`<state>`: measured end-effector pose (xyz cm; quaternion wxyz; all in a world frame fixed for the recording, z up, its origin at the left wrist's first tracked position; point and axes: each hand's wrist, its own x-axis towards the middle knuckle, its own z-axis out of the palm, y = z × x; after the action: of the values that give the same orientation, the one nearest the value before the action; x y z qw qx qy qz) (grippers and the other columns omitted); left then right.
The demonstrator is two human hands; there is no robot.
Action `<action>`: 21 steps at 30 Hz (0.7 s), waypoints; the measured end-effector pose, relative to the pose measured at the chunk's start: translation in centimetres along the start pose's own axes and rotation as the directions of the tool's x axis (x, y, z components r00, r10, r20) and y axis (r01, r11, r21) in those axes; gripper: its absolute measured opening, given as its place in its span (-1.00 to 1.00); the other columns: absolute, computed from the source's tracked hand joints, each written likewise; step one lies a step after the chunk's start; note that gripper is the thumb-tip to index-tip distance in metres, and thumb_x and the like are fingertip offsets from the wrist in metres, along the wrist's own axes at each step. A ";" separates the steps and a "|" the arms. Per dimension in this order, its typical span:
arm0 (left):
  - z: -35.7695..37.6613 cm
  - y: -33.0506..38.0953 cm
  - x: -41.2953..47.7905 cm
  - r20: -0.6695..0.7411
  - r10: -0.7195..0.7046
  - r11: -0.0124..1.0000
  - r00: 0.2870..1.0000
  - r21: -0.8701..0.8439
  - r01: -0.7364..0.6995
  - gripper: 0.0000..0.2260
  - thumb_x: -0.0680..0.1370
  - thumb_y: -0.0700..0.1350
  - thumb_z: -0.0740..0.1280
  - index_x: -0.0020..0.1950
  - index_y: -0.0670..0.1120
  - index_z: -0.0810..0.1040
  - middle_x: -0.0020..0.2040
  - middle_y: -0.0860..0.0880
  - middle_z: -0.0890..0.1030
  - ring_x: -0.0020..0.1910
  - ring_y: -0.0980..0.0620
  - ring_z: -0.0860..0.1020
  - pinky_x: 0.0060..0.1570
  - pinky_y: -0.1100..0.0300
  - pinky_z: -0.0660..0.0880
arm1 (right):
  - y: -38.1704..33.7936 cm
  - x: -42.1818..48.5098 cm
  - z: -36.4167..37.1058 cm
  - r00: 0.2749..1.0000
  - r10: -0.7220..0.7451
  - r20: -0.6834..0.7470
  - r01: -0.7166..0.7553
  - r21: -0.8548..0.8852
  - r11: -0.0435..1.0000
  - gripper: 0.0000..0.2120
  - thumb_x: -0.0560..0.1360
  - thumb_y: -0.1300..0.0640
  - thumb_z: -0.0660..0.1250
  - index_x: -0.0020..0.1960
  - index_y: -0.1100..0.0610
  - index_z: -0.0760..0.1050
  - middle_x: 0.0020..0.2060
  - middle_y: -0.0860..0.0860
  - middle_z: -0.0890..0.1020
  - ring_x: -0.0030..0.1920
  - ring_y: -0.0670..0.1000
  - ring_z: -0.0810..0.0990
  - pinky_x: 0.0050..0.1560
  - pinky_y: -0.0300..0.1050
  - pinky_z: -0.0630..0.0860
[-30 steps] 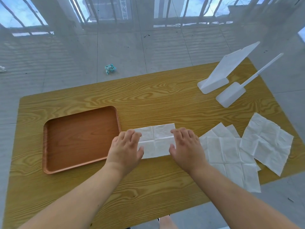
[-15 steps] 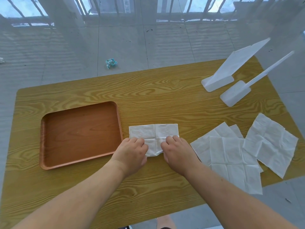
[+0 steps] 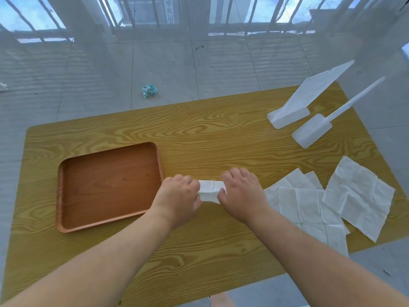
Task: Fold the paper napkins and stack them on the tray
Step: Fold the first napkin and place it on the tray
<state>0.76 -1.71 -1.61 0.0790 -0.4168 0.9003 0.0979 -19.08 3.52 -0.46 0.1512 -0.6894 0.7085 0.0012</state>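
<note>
Holding the napkin (image 3: 211, 191), the left hand (image 3: 177, 196) and right hand (image 3: 241, 193) each grip one end, so it lies between them, long side running hand to hand. The tray (image 3: 106, 185) sits just left of the left grip, so that hand is nearer.

White folded napkin (image 3: 211, 191) was held in the grip; brown tray (image 3: 106, 185) lay just left, overlapping unfolded napkins (image 3: 309, 202) right.

Both ends of the folded white paper napkin (image 3: 211, 190) lie hidden under the left hand (image 3: 179, 196) and right hand (image 3: 242, 193), whose fingertips (image 3: 187, 178) are blurred; the bottom edge cuts both forearms (image 3: 106, 269).
</note>
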 end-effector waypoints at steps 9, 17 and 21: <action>1.4 -1.1 1.1 0.092 -0.110 0.991 0.990 -0.070 0.116 -0.30 0.55 0.27 0.29 0.59 -0.02 0.21 0.58 -0.03 0.28 0.47 -0.07 0.31 0.39 -0.02 0.35 | 0.5 -2.7 2.8 0.988 -0.128 0.082 0.127 0.020 0.992 -0.69 0.52 0.10 0.24 0.25 0.09 0.50 0.08 0.03 0.55 0.08 0.14 0.50 0.10 0.10 0.49; 0.6 -0.4 1.9 0.347 -0.204 0.976 0.915 -0.003 0.219 -0.52 0.49 0.39 0.32 0.09 0.00 0.54 -0.06 0.04 0.60 -0.11 0.01 0.59 -0.12 0.05 0.60 | 1.8 -3.8 4.6 0.997 0.014 0.078 -0.017 0.041 0.999 -0.45 0.50 0.18 0.26 0.49 0.13 0.35 0.44 0.16 0.42 0.52 0.29 0.26 0.54 0.27 0.14; 1.6 1.4 -0.1 0.220 -0.234 0.965 0.947 -0.066 0.253 -0.41 0.45 0.44 0.33 0.20 0.00 0.43 0.09 0.04 0.53 0.05 0.00 0.55 0.01 0.06 0.57 | 1.6 -4.1 4.5 0.999 -0.013 0.049 0.009 0.084 0.996 -0.45 0.51 0.16 0.23 0.50 0.08 0.32 0.46 0.11 0.41 0.46 0.20 0.34 0.48 0.15 0.27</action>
<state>-0.19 -0.34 -2.93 0.1660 -0.5153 0.8228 0.1728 -19.63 8.55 -4.24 0.1975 -0.6861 0.7001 -0.0124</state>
